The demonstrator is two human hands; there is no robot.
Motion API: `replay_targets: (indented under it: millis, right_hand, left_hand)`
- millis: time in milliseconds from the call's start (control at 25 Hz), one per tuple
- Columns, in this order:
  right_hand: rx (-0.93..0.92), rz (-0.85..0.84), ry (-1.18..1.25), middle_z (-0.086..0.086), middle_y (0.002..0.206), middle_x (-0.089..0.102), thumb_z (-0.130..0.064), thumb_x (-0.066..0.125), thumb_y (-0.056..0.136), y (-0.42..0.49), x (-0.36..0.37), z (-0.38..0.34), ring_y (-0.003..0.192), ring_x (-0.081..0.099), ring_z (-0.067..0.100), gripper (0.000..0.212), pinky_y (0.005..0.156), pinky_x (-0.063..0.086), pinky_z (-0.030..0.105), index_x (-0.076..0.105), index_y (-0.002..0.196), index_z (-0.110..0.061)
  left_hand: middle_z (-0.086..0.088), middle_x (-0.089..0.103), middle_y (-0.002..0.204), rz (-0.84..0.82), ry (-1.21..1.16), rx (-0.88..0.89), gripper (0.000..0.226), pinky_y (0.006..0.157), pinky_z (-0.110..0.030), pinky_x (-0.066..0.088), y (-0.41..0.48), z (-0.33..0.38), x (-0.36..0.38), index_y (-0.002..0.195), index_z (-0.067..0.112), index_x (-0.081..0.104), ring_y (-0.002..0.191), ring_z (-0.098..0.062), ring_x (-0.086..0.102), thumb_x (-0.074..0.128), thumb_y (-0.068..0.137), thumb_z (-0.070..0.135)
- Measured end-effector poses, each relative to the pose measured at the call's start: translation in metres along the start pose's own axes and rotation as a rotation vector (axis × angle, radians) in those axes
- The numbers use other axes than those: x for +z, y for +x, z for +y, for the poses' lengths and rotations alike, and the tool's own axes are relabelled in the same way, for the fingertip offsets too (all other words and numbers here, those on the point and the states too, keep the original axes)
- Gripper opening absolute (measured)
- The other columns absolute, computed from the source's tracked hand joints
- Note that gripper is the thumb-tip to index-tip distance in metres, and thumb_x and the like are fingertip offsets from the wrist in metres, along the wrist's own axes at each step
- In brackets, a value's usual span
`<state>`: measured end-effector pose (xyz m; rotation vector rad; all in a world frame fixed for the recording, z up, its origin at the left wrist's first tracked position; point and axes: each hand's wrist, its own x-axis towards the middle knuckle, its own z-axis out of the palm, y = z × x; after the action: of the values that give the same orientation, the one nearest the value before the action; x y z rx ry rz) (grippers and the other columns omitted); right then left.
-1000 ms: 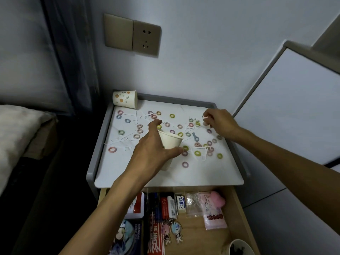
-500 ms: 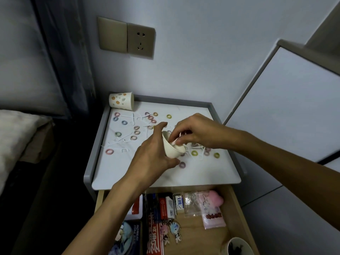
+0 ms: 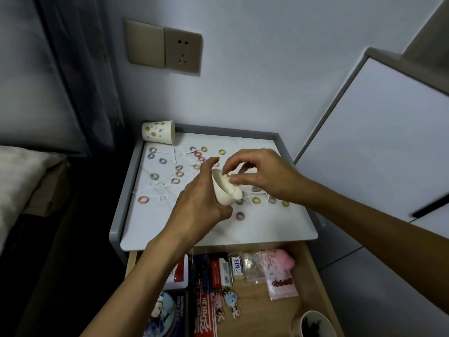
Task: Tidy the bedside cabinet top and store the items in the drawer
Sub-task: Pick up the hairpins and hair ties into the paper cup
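Note:
My left hand (image 3: 199, 205) grips a plain white paper cup (image 3: 224, 190), tilted with its mouth toward the right, above the white cabinet top (image 3: 170, 227). My right hand (image 3: 262, 176) hovers at the cup's mouth with its fingertips bunched and curled, pinching small pieces I cannot make out clearly. Several coloured rings (image 3: 143, 199) and thin white floss picks (image 3: 155, 188) lie scattered over the top. A dotted paper cup (image 3: 159, 132) lies on its side at the back left corner. Below the top, the wooden drawer (image 3: 313, 276) stands pulled out.
The drawer holds a pink pouch (image 3: 279, 271), key charms (image 3: 226, 302), small boxes (image 3: 237, 266) and a dark-filled mug (image 3: 313, 324) at the front right. A grey raised rim (image 3: 114, 229) edges the top. A bed (image 3: 21, 181) is on the left and a white panel (image 3: 376, 142) on the right.
My right hand has come from the top's right side to the cup's mouth. My left hand has tilted the cup toward it. The view has shifted slightly.

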<state>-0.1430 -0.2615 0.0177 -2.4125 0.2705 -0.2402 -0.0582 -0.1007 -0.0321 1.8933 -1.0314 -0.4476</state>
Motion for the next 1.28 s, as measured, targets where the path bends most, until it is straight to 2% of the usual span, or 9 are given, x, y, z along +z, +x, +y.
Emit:
replay_targets:
  millis: [80, 320, 480, 600, 680, 800, 960, 1040, 1280]
  right_hand:
    - [0.113, 0.093, 0.025, -0.006, 0.093, 0.071, -0.013, 0.074, 0.083, -0.002, -0.001, 0.005, 0.085, 0.067, 0.008, 0.014, 0.079, 0.057, 0.025, 0.072, 0.097, -0.014]
    - [0.333, -0.018, 0.216, 0.005, 0.084, 0.073, -0.01, 0.067, 0.089, -0.015, 0.013, 0.014, 0.065, 0.068, 0.01, 0.015, 0.066, 0.056, 0.022, 0.071, 0.103, -0.007]
    - [0.579, 0.293, -0.15, 0.006, 0.072, 0.069, -0.011, 0.065, 0.091, -0.019, -0.017, 0.088, 0.055, 0.065, 0.007, 0.015, 0.057, 0.054, 0.018, 0.073, 0.096, 0.0]
    - [0.785, 0.262, -0.343, 0.015, 0.083, 0.071, -0.013, 0.07, 0.086, -0.026, -0.023, 0.143, 0.071, 0.069, 0.025, 0.021, 0.071, 0.058, 0.032, 0.07, 0.098, 0.005]
    - [0.815, 0.223, -0.402, 0.016, 0.1, 0.069, -0.022, 0.073, 0.085, -0.026, -0.017, 0.155, 0.087, 0.067, 0.03, 0.035, 0.075, 0.055, 0.033, 0.065, 0.108, 0.003]
    - [0.822, 0.237, -0.436, 0.016, 0.111, 0.065, -0.03, 0.072, 0.085, -0.024, -0.009, 0.157, 0.096, 0.065, 0.032, 0.045, 0.081, 0.055, 0.038, 0.059, 0.118, -0.001]
    - [0.91, 0.204, -0.523, 0.018, 0.113, 0.064, -0.013, 0.062, 0.084, -0.014, -0.013, 0.154, 0.098, 0.064, 0.034, 0.017, 0.079, 0.052, 0.036, 0.057, 0.099, -0.007]
    - [0.972, 0.189, -0.54, 0.019, 0.114, 0.062, -0.006, 0.059, 0.081, -0.01, -0.015, 0.152, 0.102, 0.063, 0.034, 0.02, 0.081, 0.051, 0.036, 0.058, 0.102, -0.006]
    - [0.903, 0.131, -0.59, 0.015, 0.101, 0.065, -0.011, 0.059, 0.087, -0.014, -0.019, 0.146, 0.086, 0.062, 0.028, 0.007, 0.07, 0.046, 0.029, 0.053, 0.09, -0.009]
  left_hand:
    - [0.004, 0.057, 0.125, 0.008, 0.009, -0.007, 0.099, 0.074, -0.026, 0.041, 0.0, 0.001, 0.0, 0.147, 0.034, 0.023, 0.097, -0.014, 0.053, 0.081, 0.068, 0.017]
    - [0.004, 0.053, 0.134, 0.012, 0.032, 0.001, 0.112, 0.08, -0.024, 0.036, -0.002, 0.005, 0.003, 0.148, 0.034, 0.023, 0.116, -0.018, 0.051, 0.091, 0.059, 0.038]
    - [0.004, 0.053, 0.136, 0.065, 0.032, -0.015, 0.105, 0.08, -0.024, 0.035, -0.001, 0.002, -0.001, 0.146, 0.034, 0.025, 0.115, -0.016, 0.051, 0.089, 0.063, 0.038]
    - [0.004, 0.052, 0.137, 0.064, 0.005, -0.02, 0.103, 0.081, -0.023, 0.035, 0.0, 0.004, -0.001, 0.146, 0.034, 0.025, 0.117, -0.017, 0.051, 0.088, 0.065, 0.037]
    - [0.005, 0.051, 0.138, 0.059, -0.005, -0.014, 0.103, 0.081, -0.023, 0.035, -0.001, 0.005, 0.0, 0.147, 0.034, 0.025, 0.119, -0.017, 0.05, 0.088, 0.065, 0.037]
    - [0.006, 0.052, 0.137, 0.059, -0.014, -0.011, 0.102, 0.081, -0.022, 0.034, 0.0, 0.003, 0.0, 0.146, 0.035, 0.025, 0.116, -0.014, 0.049, 0.088, 0.065, 0.037]
    - [0.005, 0.051, 0.138, 0.049, -0.008, -0.007, 0.103, 0.082, -0.022, 0.033, 0.0, 0.005, 0.002, 0.147, 0.034, 0.024, 0.117, -0.014, 0.048, 0.088, 0.065, 0.036]
    - [0.004, 0.051, 0.139, 0.045, -0.009, -0.003, 0.104, 0.083, -0.022, 0.033, -0.001, 0.006, 0.003, 0.147, 0.034, 0.024, 0.12, -0.016, 0.048, 0.088, 0.065, 0.035]
    - [0.006, 0.052, 0.135, 0.062, -0.019, 0.006, 0.102, 0.08, -0.022, 0.034, -0.003, 0.004, -0.003, 0.146, 0.035, 0.025, 0.103, -0.006, 0.043, 0.088, 0.066, 0.036]
